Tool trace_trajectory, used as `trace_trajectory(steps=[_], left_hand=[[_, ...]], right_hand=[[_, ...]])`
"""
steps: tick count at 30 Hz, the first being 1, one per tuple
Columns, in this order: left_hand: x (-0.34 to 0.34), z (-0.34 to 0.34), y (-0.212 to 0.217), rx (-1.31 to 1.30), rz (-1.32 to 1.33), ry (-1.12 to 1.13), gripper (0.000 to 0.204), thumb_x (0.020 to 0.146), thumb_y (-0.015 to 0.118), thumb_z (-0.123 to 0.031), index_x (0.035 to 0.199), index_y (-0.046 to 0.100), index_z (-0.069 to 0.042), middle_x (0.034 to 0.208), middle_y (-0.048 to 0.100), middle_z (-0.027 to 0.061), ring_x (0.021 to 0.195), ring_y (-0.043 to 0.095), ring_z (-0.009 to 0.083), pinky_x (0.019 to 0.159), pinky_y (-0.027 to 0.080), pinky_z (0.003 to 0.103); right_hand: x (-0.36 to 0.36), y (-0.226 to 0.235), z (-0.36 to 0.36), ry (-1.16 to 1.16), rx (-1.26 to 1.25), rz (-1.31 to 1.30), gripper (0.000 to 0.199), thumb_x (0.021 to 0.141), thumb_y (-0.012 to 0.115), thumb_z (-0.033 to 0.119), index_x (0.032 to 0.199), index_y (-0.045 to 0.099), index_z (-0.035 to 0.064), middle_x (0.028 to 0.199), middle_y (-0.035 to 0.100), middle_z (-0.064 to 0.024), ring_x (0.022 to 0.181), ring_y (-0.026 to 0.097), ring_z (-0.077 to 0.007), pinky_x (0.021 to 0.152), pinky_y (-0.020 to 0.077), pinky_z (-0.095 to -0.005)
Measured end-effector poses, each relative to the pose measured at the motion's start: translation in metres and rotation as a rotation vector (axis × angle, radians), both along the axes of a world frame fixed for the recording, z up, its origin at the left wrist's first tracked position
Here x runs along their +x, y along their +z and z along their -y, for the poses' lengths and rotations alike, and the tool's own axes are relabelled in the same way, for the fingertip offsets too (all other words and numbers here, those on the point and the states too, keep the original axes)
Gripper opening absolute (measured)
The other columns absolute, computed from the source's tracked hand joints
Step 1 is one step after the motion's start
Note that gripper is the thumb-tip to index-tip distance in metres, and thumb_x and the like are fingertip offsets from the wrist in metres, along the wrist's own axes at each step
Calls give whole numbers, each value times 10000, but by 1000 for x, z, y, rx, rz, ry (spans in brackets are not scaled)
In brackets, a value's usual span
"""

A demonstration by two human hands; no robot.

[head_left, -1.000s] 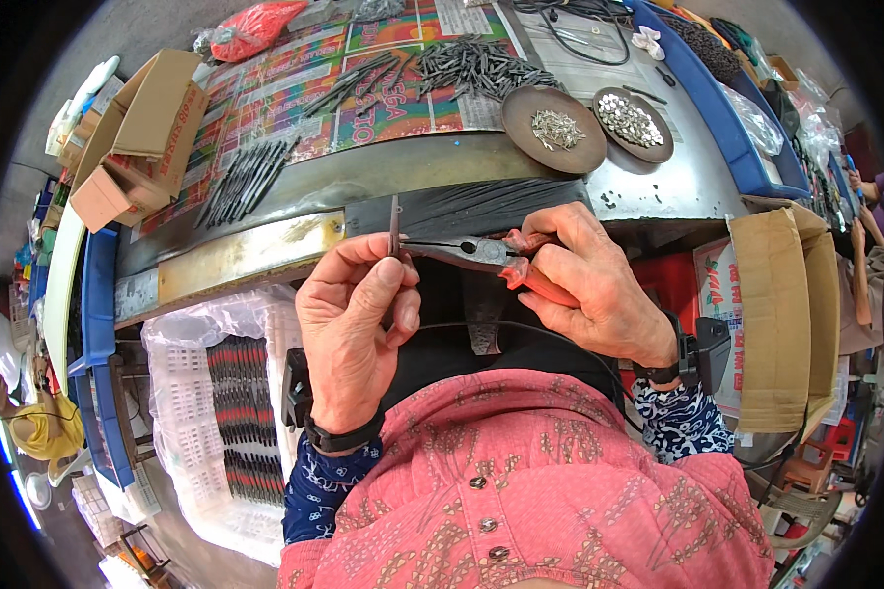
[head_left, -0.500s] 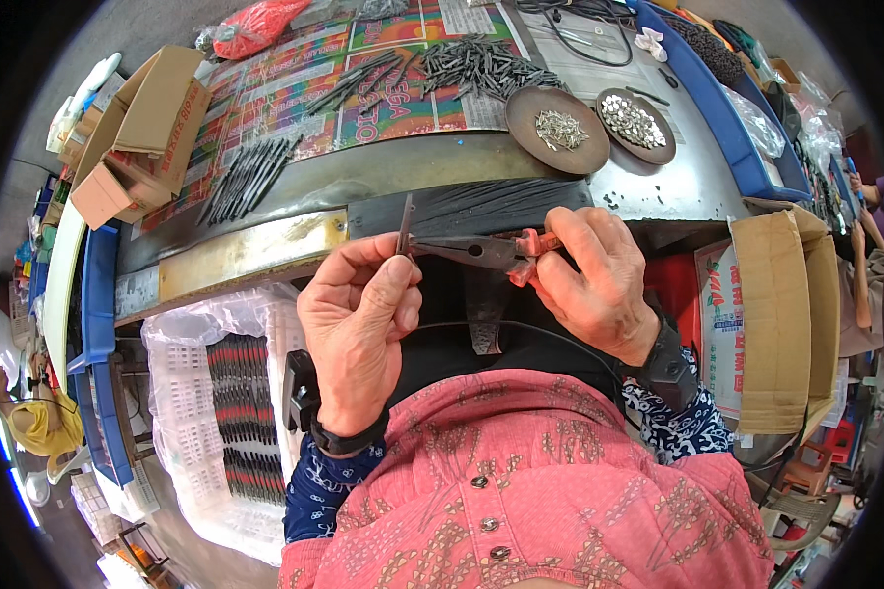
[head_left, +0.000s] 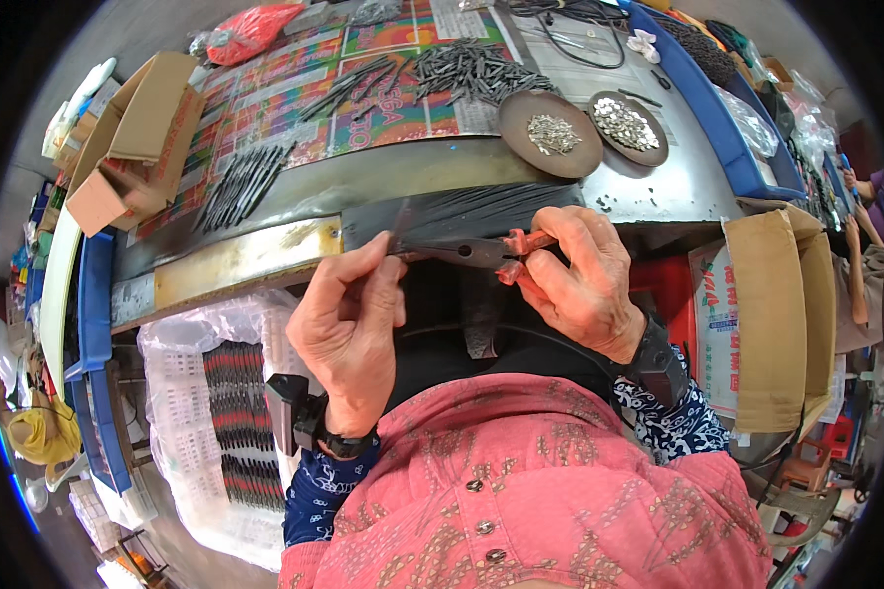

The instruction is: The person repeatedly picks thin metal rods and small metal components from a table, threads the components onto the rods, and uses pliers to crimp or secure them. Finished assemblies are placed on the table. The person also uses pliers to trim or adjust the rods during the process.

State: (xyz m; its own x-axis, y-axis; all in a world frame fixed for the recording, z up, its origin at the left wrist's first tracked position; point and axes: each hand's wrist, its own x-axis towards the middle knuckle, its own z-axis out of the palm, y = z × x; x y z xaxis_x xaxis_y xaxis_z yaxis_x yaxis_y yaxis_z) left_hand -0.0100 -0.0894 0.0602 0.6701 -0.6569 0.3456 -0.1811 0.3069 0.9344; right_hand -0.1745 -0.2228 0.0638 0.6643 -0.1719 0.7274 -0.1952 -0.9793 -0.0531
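Long-nose pliers [head_left: 481,252] with red handles lie level over the table's near edge, gripped by my closed right hand [head_left: 591,285]. Their jaw tips reach a thin dark strip [head_left: 400,218] that my left hand [head_left: 349,334] pinches upright between thumb and fingers. Motion blurs the strip, so I cannot tell its exact kind or whether the jaws are closed on it. Beyond the pliers, one brown dish [head_left: 550,169] bears small silvery pins and a second dish [head_left: 648,155] bears small shiny metal pieces. Dark slim pieces form a pile [head_left: 476,74], and similar ones lie in a row [head_left: 244,187].
Below the table's left part stands a plastic-lined white crate [head_left: 172,393] with rows of black and red pieces [head_left: 241,393]. Cardboard boxes stand at the far left [head_left: 145,118] and right [head_left: 778,324]. A long blue tray [head_left: 727,133] borders the table's right side.
My left hand has shifted slightly left and its wrist has turned; the strip is now blurred. The pliers and my right hand have also moved a little left in the picture.
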Motion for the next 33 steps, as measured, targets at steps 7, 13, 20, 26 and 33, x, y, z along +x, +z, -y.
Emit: trace_trajectory(steps=[7, 13, 20, 26, 33], left_hand=[[8, 2, -2, -40, -129, -83, 176, 887, 578, 67, 1051, 619, 18, 812, 631, 73, 577, 497, 46, 484, 381, 161], [9, 5, -3, -84, -210, -160, 145, 902, 584, 30, 1040, 620, 7, 797, 621, 81, 536, 472, 46, 450, 341, 156], [5, 13, -4, -71, -274, -210, 151, 902, 593, 18, 1050, 618, 2, 813, 633, 98, 494, 456, 51, 428, 326, 162], [1, 17, -1, -44, -338, -237, 144, 902, 595, 10, 1045, 614, 5, 830, 635, 113, 489, 459, 60, 421, 318, 167], [-3, 21, -2, -30, -421, -264, 124, 899, 593, 13, 1021, 608, 2, 833, 637, 112, 489, 457, 62, 419, 309, 171]], right_hand=[[-38, 8, 53, -390, 36, 188, 209, 705, 748, 76, 847, 605, 21, 944, 574, -134, 833, 558, -323, 703, 462, -394], [-104, -4, 126, -1006, 88, 90, 226, 779, 664, 211, 903, 634, 26, 955, 583, -194, 918, 554, -370, 772, 458, -448], [-128, -27, 159, -1282, 191, -125, 298, 796, 650, 296, 927, 652, 28, 992, 594, -189, 971, 566, -364, 803, 465, -486], [-122, -22, 159, -1258, 153, -138, 343, 804, 671, 361, 929, 654, 42, 1003, 596, -167, 1009, 549, -353, 820, 450, -488], [-91, -18, 136, -740, -33, -18, 317, 785, 708, 297, 992, 673, 60, 1108, 577, -158, 1083, 500, -340, 885, 411, -476]])
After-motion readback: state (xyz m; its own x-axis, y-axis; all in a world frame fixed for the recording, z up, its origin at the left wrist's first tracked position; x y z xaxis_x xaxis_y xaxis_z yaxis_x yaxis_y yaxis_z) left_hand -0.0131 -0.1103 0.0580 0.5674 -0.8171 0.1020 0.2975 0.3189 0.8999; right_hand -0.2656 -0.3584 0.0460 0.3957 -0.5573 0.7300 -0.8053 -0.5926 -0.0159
